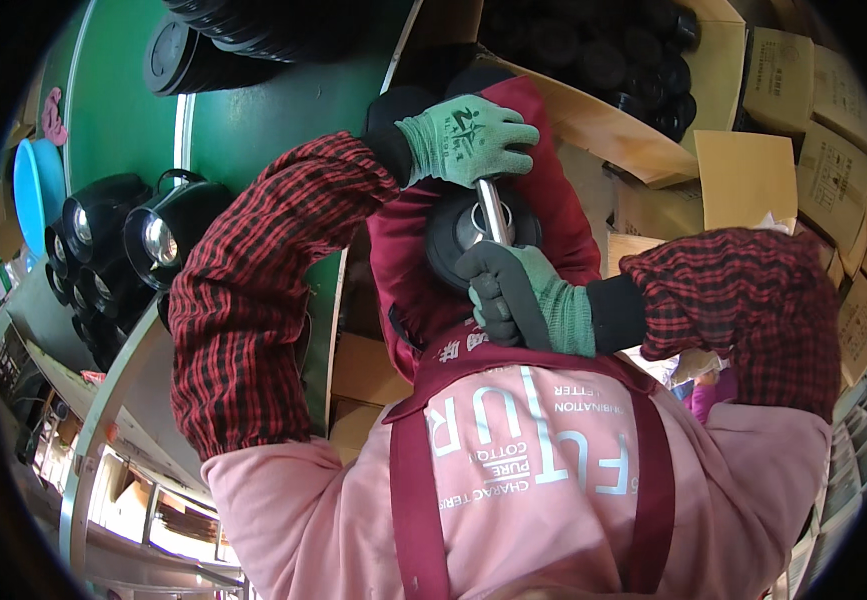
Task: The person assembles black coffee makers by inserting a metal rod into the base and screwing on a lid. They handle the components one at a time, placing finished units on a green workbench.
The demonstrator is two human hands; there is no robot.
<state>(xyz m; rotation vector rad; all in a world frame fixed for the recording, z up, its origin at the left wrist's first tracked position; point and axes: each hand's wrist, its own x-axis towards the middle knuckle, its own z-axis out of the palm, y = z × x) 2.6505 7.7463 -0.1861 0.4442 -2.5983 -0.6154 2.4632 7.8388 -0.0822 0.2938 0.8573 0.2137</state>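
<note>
A black round vessel [444, 236] with a shiny metal part in its middle rests in my lap, on the dark red apron [565, 222]. Across it runs a bare metal rod [492, 212]. My right hand [528, 298], in a green and grey glove, is closed in a fist around the rod's near end. At its far end my left hand [468, 142], gloved in green, has its fingers curled over the rod. That end is hidden under the glove. Part of the vessel is covered by my right hand.
On the left, several black kettles [158, 235] with shiny insides lie by a green table [243, 125]. Black round parts [175, 55] are stacked on it. A blue basin [38, 195] stands far left. An open carton [643, 150] holds black parts; closed cartons [778, 80] rise at right.
</note>
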